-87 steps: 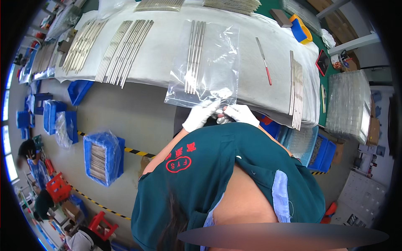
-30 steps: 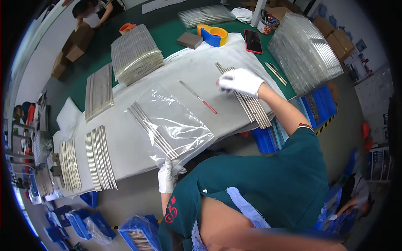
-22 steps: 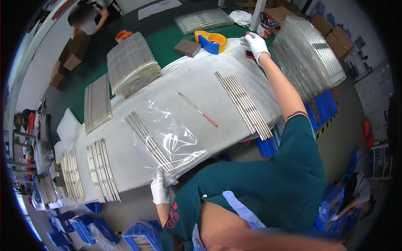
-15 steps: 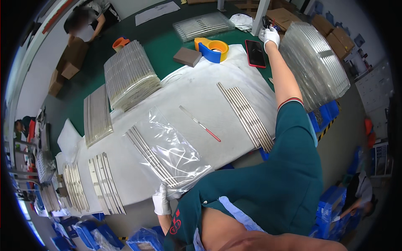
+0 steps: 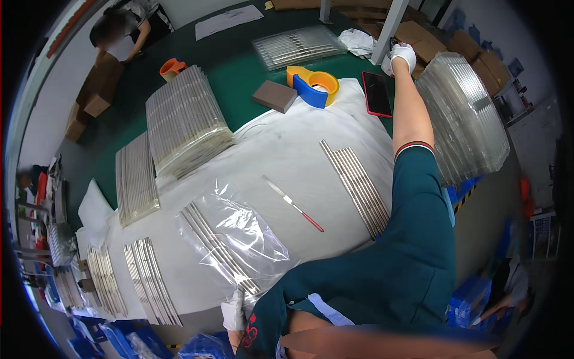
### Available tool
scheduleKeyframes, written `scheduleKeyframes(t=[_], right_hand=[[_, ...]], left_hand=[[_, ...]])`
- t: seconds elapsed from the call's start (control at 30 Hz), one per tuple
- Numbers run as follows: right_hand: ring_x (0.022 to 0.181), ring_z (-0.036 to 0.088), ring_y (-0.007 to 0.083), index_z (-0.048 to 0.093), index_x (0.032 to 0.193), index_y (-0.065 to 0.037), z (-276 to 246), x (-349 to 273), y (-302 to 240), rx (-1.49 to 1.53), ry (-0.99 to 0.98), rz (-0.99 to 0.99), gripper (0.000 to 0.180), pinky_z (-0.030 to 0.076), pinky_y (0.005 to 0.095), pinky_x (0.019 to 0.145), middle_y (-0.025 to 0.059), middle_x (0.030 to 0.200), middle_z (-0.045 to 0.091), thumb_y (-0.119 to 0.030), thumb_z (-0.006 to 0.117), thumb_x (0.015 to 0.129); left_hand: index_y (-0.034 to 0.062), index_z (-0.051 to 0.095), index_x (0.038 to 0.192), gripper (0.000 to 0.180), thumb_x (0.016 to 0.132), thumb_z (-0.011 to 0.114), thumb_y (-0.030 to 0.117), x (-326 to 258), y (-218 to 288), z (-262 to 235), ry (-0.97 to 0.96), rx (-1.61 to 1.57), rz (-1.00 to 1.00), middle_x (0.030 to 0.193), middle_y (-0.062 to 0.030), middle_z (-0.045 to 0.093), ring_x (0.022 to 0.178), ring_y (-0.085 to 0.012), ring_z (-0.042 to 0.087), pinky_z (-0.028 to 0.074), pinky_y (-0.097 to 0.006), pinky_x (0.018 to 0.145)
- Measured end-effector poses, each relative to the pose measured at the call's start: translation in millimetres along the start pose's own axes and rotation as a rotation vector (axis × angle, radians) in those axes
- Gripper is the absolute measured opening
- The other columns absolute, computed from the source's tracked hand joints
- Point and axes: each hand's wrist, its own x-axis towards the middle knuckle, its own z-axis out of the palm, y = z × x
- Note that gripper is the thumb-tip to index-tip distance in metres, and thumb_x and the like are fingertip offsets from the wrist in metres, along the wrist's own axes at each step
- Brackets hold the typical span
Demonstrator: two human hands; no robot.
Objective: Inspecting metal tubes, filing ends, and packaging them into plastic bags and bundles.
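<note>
My right hand [image 5: 403, 58], in a white glove, reaches to the far right beside a pale post [image 5: 391, 33]. Its fingers are closed at a small dark thing that the hand mostly hides. Low in the picture, my gloved left hand [image 5: 233, 311] pinches the near edge of a clear plastic bag [image 5: 254, 230]. Several thin metal rods [image 5: 218, 248] lie in the bag, side by side, their near ends next to my left fingers. To the right of the bag, a slim flat-bladed tool with a red handle [image 5: 312, 222] rests on the white cloth [image 5: 287, 155].
Metal rods lie in rows at right [image 5: 359, 188] and left [image 5: 149, 281]. Packed stacks stand at back left [image 5: 188, 113] and far right [image 5: 460, 119]. Behind are a tape dispenser [image 5: 311, 87], a brown block [image 5: 275, 96] and a phone [image 5: 376, 94]. Another person [image 5: 122, 30] sits far left.
The view has shifted, so most of the table sits lower in the picture. My right hand stays by the post, now covering more of the dark thing. My left hand remains at the bag's near edge.
</note>
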Motion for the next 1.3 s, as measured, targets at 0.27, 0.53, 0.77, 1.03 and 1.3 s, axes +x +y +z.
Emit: scheduleKeyframes(t=[0.27,0.53,0.77,1.03,1.3], right_hand=[[0.096,0.059,0.0338,0.060,0.105,-0.019,-59,-61,-58,-0.139,0.135,-0.442,0.035,0.046,0.0429,0.080,0.0138,0.102,0.063,-0.040,0.044,0.083],[0.083,0.062,0.0325,0.060,0.101,-0.022,-138,-146,-102,0.034,0.066,-0.961,0.031,0.049,0.0396,0.070,0.0075,0.096,0.065,-0.045,0.048,0.085],[0.050,0.048,0.0012,0.058,0.097,-0.008,-232,-322,-55,0.626,-1.169,-0.536,0.019,0.035,0.0143,0.045,-0.0009,0.068,0.058,-0.025,0.055,0.089],[0.055,0.050,0.0058,0.054,0.096,-0.004,-229,-437,-5,0.716,-1.728,-0.141,0.018,0.041,0.0198,0.048,0.0014,0.070,0.054,-0.020,0.056,0.088],[0.051,0.049,0.0071,0.053,0.097,-0.004,-220,-464,27,0.851,-1.468,-0.075,0.019,0.041,0.0207,0.045,0.0011,0.066,0.052,-0.020,0.056,0.087]], left_hand=[[-0.0020,0.060,0.106,0.030,0.089,0.052,0.021,0,3,0,-0.024,0.012,-0.045,0.094,-0.0114,0.064,0.082,-0.0133,0.057,0.044,-0.030,0.073],[-0.0002,0.065,0.079,0.031,0.086,0.058,0.029,-6,11,-7,-0.137,-0.239,-0.125,0.065,-0.0028,0.060,0.061,-0.0086,0.051,0.042,-0.025,0.059],[0.0081,0.068,0.074,0.052,0.082,0.049,0.055,-31,20,-48,-0.076,0.416,-0.145,0.063,-0.0088,0.063,0.069,-0.0226,0.061,0.046,-0.029,0.068],[0.0050,0.056,0.099,0.020,0.087,0.054,0.020,-23,78,8,0.158,0.173,0.821,0.077,-0.0129,0.059,0.074,-0.0300,0.058,0.046,-0.036,0.063],[0.0044,0.052,0.111,0.033,0.094,0.039,0.030,-36,86,-3,-0.116,-0.323,0.443,0.079,-0.0132,0.059,0.064,-0.0278,0.057,0.046,-0.032,0.061]])
